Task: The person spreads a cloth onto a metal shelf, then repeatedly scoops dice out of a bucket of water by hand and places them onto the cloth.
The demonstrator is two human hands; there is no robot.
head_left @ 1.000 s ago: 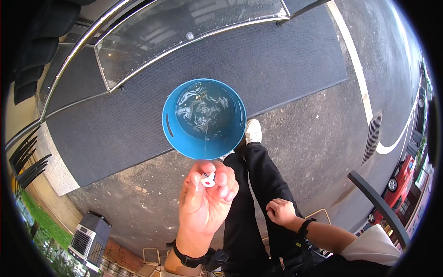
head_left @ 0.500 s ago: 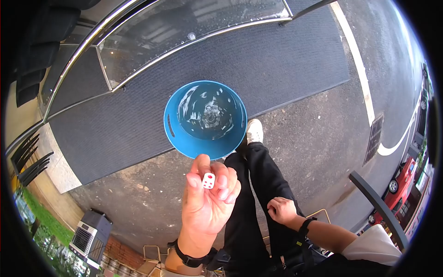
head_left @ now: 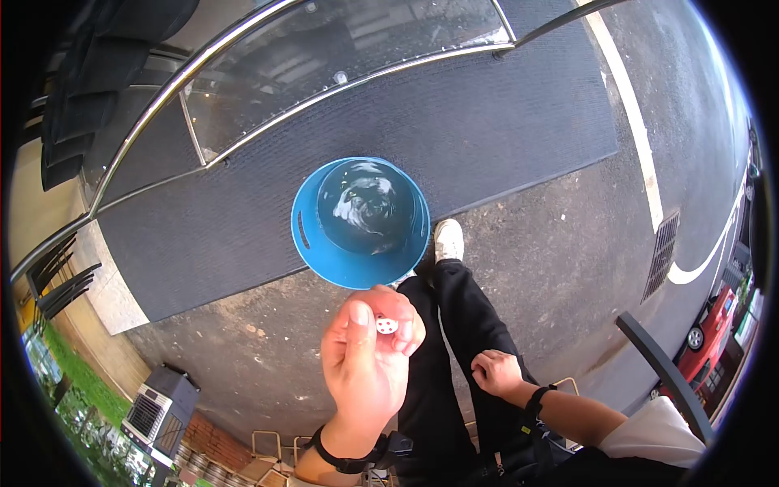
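Left hand (head_left: 369,357), lower middle of frame — clamped on the die (head_left: 386,325), thumb against curled fingers. Bucket (head_left: 357,274) sits just above that hand in frame; left is the nearer hand. Die: small cube, so no long axis — white, smooth, rounded corners, red pips on the visible face. Right hand (head_left: 495,372), lower right, loosely curled on black cloth trousers (head_left: 466,312); can't tell if fully closed. Bucket: round, smooth blue, plastic-looking, slot handles, rippled water (head_left: 369,215) inside, by ribbed dark mat (head_left: 503,122) and rough asphalt (head_left: 527,252).

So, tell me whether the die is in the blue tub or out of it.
Out: the left hand holds the white die in its curled fingers, outside the blue tub.
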